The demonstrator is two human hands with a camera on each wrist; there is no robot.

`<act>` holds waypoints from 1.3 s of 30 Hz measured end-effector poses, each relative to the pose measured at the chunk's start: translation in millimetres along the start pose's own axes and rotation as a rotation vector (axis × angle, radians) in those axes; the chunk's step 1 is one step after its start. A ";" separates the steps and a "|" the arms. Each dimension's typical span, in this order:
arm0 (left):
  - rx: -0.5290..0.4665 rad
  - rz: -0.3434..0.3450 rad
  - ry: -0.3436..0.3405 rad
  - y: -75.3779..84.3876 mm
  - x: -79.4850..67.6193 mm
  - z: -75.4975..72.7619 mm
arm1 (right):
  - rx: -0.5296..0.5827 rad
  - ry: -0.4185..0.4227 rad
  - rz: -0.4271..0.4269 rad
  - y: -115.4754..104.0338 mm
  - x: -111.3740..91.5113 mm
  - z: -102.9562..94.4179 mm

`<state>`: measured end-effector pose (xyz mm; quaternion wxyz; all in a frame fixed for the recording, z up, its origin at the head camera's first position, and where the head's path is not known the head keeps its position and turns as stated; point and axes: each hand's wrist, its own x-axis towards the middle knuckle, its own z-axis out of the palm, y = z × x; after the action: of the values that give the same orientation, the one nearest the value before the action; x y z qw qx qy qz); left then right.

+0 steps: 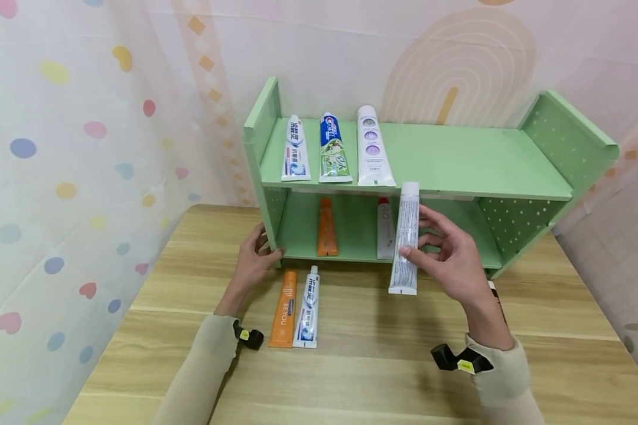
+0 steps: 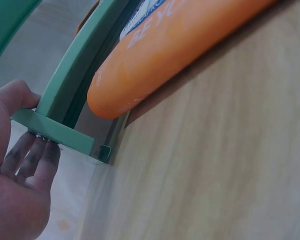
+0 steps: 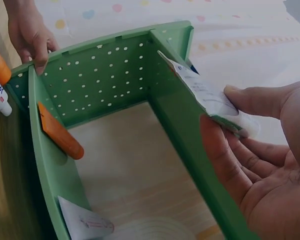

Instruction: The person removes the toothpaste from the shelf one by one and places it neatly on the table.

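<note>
Seven tubes [image 1: 373,150] left of the right grip [image 1: 453,260], one more tube [image 1: 406,242] in it; two grips [image 1: 252,260], one green shelf [image 1: 473,156]!

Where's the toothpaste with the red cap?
In the head view, the red-capped tube is on the green lower shelf, right of the orange tube there and left of the white tube the right hand holds.

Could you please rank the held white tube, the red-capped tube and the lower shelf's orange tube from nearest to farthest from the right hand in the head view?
1. Held white tube: in the right hand.
2. Red-capped tube: on the lower shelf, left of the held tube.
3. Orange tube: same shelf, farther left.
</note>
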<state>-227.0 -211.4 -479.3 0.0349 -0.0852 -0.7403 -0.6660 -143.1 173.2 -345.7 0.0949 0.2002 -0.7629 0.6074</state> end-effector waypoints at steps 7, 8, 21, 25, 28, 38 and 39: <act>-0.003 -0.004 -0.002 -1.3 0.0 -0.3 | -0.021 -0.055 -0.005 5.6 0.4 0.4; -0.004 -0.006 -0.003 -1.1 0.1 -0.5 | -0.021 -0.064 -0.001 6.4 0.8 0.6; 0.012 -0.019 -0.002 -2.2 0.4 -2.1 | -0.052 -0.143 0.146 20.5 8.0 11.5; 0.007 -0.013 -0.003 -3.2 1.2 -1.7 | -0.054 -0.155 0.207 28.1 10.1 17.4; -0.006 -0.021 -0.007 -2.9 1.2 -1.9 | -0.051 -0.165 0.252 33.7 11.4 22.5; -0.015 -0.033 0.003 -1.1 1.8 1.2 | 0.064 -0.205 0.326 47.8 10.4 33.1; -0.011 -0.033 0.006 -0.5 1.1 0.9 | 0.069 -0.212 0.333 49.2 10.0 34.5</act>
<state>-228.2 -210.5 -479.7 0.0258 -0.0712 -0.7378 -0.6708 -169.4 146.9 -394.0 -0.0947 0.1372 -0.7701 0.6158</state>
